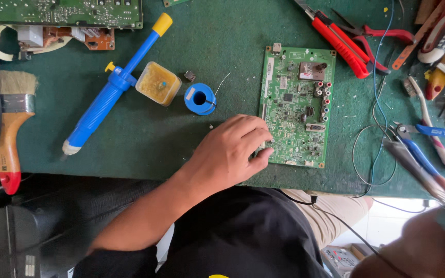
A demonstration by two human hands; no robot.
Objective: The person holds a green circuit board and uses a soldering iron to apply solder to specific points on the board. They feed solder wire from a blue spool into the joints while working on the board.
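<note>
The left hand (233, 149) lay curled, fingertips pressing the green rectangular circuit board (297, 105) on the dark green tabletop (145, 139); the blurred right hand (428, 247) gripped a metal-tipped tool (421, 175).

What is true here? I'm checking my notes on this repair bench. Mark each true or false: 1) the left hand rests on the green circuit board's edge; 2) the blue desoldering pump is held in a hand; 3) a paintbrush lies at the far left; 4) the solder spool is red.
1) True: the left hand touches the left edge of the green circuit board.
2) False: the blue desoldering pump lies alone on the green mat.
3) True: the paintbrush lies there.
4) False: the solder spool is blue.
</note>
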